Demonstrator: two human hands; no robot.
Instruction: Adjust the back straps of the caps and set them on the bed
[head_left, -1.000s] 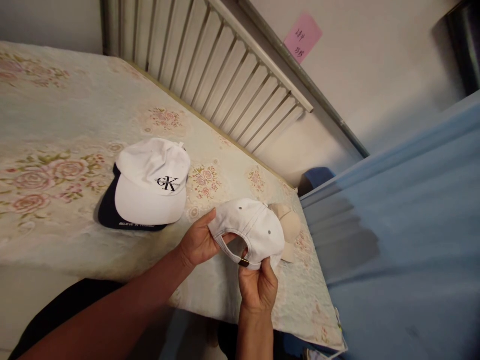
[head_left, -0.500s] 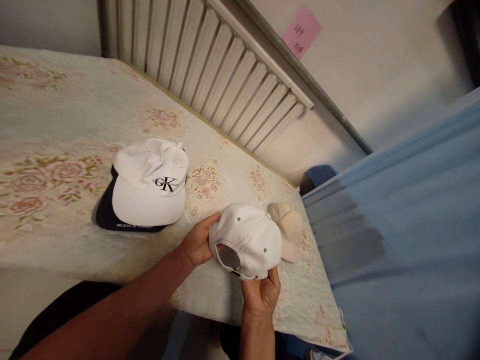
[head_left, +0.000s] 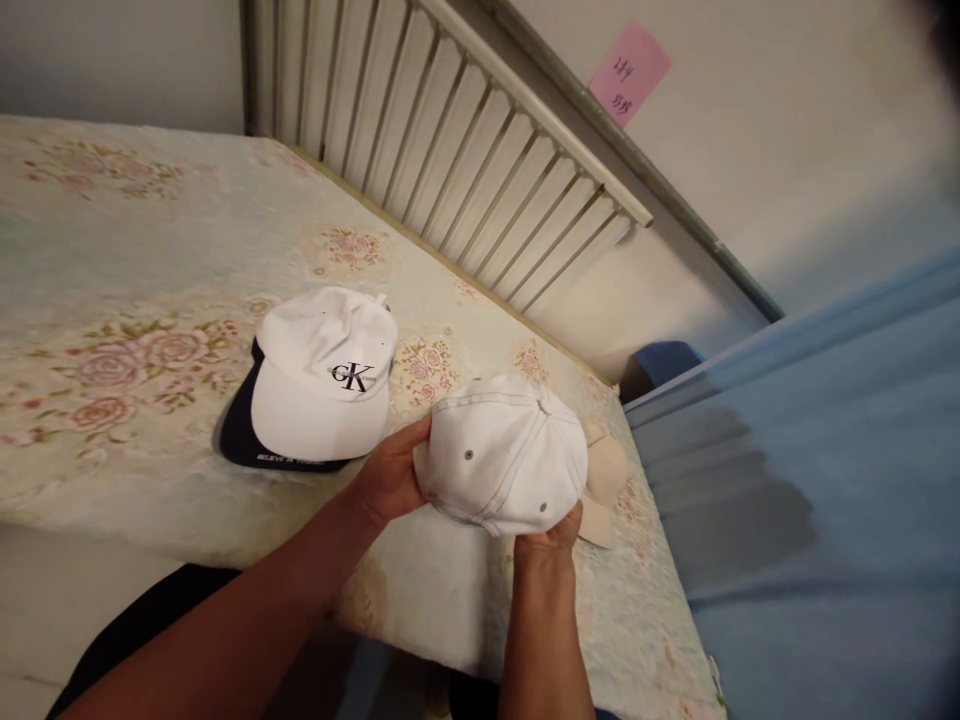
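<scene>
Both my hands hold a plain white cap (head_left: 504, 452) just above the floral bed sheet (head_left: 135, 260). My left hand (head_left: 388, 482) grips its left edge, thumb on top. Under the cap's near rim, my right hand (head_left: 553, 542) pinches it from below, fingers mostly hidden. The cap's crown faces up with small eyelets showing. A beige cap (head_left: 604, 478) lies partly hidden behind it to the right. A white cap with a black logo (head_left: 324, 372) rests on top of a dark navy cap (head_left: 238, 440) to the left.
A slatted metal bed rail (head_left: 465, 150) runs along the far side of the mattress. A pink note (head_left: 628, 70) is stuck on the wall. Blue fabric (head_left: 817, 520) fills the right side. The mattress's near edge drops off in front of me.
The plain white cap has been turned so its crown faces up and the back strap opening no longer shows. It sits slightly higher and farther right, covering more of the beige cap.
</scene>
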